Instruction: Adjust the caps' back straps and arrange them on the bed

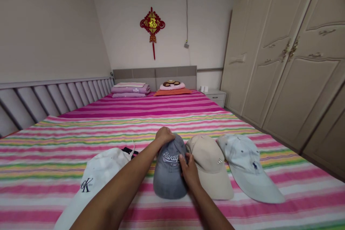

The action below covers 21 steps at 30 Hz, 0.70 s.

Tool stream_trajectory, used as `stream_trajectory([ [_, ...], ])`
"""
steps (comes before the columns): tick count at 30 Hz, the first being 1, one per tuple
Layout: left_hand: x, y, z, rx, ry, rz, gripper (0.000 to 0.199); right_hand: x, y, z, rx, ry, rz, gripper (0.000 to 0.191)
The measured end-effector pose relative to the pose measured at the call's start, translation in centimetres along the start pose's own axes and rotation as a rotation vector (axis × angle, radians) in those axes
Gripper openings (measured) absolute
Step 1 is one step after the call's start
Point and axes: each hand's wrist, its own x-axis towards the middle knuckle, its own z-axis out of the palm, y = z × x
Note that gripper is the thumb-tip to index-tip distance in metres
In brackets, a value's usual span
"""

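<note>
A grey baseball cap [169, 179] with white "Always" lettering lies on the striped bed sheet, brim towards me. My left hand [164, 136] grips its back edge from the far left, fingertips partly hidden behind the crown. On the cap's right side, my right hand [190, 172] has its thumb on the front and its bent fingers at the edge. Just right of it rests a beige cap [208, 156], and beyond that a pale blue cap [244, 158] with a dark logo. A white cap [104, 169] marked "CK" sits at the left, partly covered by my left forearm.
Folded purple bedding [130, 90] and a pink pillow [172, 86] on an orange cloth lie by the headboard [140, 75]. A slatted rail [54, 97] borders the bed's left side. To the right stand a white nightstand [217, 97] and a tall wardrobe [269, 61].
</note>
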Motion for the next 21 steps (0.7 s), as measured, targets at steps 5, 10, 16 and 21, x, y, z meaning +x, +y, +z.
stream_trajectory([
  [5, -0.1, 0.1, 0.5, -0.059, 0.022, 0.004, 0.017, -1.7, 0.3, -1.2, -0.157, 0.021, -0.067, 0.047],
  [10, 0.0, -0.2, 1.0, -0.119, 0.055, -0.031, 0.013, -3.8, 0.9, -2.1, -0.267, 0.023, -0.183, 0.035],
  [16, 0.6, -2.5, 1.1, -0.271, 0.08, -0.073, 0.025, -6.1, 2.1, -2.7, -0.554, 0.007, -0.597, 0.017],
  [21, -1.8, -5.8, 1.5, -0.427, 0.197, -0.099, 0.027, -8.3, 3.0, -3.5, -0.674, -0.105, -0.793, 0.009],
])
